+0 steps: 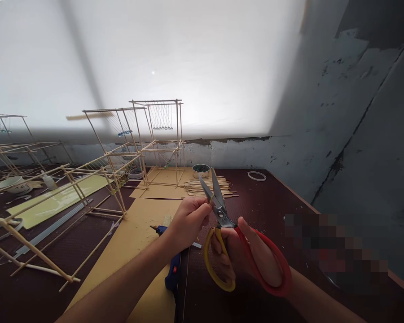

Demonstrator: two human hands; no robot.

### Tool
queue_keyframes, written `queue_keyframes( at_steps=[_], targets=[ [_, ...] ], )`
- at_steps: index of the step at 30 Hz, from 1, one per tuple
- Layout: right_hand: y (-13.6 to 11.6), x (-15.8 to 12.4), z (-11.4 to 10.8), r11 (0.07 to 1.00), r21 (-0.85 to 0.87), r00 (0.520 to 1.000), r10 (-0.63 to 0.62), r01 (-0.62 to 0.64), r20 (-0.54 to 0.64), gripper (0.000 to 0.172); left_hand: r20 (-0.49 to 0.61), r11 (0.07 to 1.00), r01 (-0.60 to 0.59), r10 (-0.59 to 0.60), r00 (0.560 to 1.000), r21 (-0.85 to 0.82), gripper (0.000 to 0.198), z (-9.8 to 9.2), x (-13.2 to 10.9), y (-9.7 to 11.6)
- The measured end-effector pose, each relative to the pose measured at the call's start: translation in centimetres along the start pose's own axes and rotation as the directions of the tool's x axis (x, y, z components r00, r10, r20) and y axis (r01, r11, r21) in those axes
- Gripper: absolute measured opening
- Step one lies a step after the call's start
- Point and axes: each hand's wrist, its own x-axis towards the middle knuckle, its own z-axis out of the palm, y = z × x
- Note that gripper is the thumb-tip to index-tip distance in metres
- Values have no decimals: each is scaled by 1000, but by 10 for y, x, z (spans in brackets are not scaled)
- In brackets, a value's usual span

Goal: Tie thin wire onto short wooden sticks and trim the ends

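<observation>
My right hand (235,253) is wrapped round the handles of a pair of scissors (221,213), one loop red and the other yellow. Its blades stand apart and point up and away from me. My left hand (191,220) pinches a thin yellowish strand (211,199) that reaches between the blades near their base. Whether the blades touch the strand, I cannot tell. Just under my left forearm lies a blue glue gun (173,273), its nozzle toward the back left.
Thin stick frames (121,157), some hung with glass beads, fill the left side. Beyond the scissors are a pile of sticks (222,187) and a round tin (201,169). A white ring (256,176) lies back right. Cardboard (121,260) covers the table's middle; a white bowl (13,184) stands far left.
</observation>
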Motion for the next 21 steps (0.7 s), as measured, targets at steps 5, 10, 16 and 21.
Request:
queue_keyframes(
  at_steps=[5, 10, 16, 21],
  targets=[
    [-1, 1, 2, 1000, -11, 1000, -23, 23, 4, 76, 12, 1000, -2, 2, 1000, -18, 25, 0, 0, 1],
    [-4, 1, 4, 1000, -1, 999, -22, 22, -33, 75, 19, 1000, 8, -8, 1000, 9, 25, 2, -1, -3],
    [-7, 0, 1, 998, 8, 998, -55, 55, -37, 74, 18, 999, 20, -20, 1000, 32, 27, 5, -2, -6],
    [-5, -1, 0, 999, 33, 998, -34, 35, -51, 74, 10, 999, 17, -18, 1000, 48, 27, 5, -2, -5]
  ],
)
